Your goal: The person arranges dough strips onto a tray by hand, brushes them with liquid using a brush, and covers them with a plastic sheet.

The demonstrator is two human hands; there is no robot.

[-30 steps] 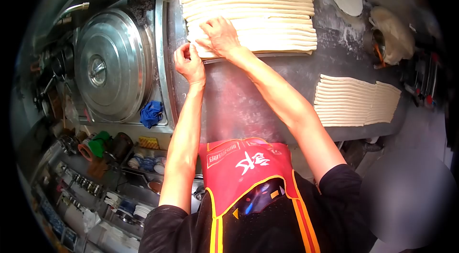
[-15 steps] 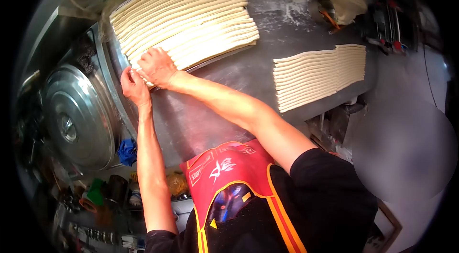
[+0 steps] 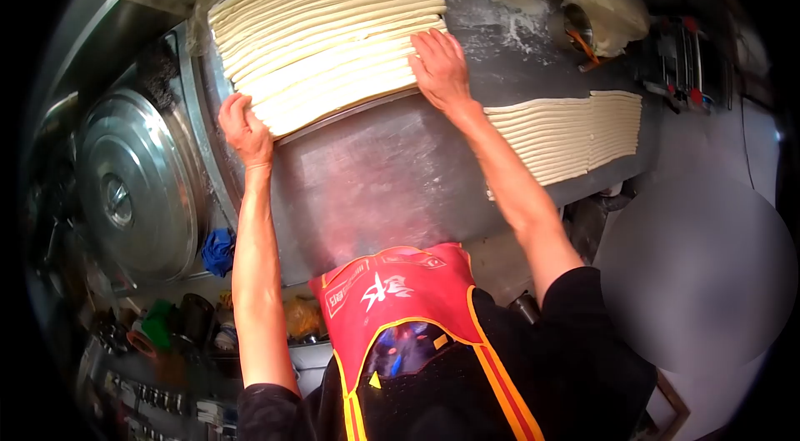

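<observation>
Dough strips [image 3: 333, 37], long, slender, seemingly smooth

Dough strips [image 3: 333, 78]: front rows glare almost white, their grooves partly washed out; rear rows look creamier, with thin shadows between them.
Table [image 3: 375, 166]: dark gray, with a hazy reddish reflection near the apron [image 3: 408, 278].
Left hand [image 3: 246, 131] and right hand [image 3: 442, 70]: brightly lit, outlines fairly clear.
Metal lid [image 3: 146, 199]: dull silver with soft highlights.
Lower-left clutter [image 3: 158, 395]: dim and smeared.
Black sleeves [image 3: 579, 308]: so dark that folds nearly vanish.
Gray disc [image 3: 700, 274], at right: wholly blurred.
Picture border: black and rounded, with wide-angle curving toward the margins.
</observation>
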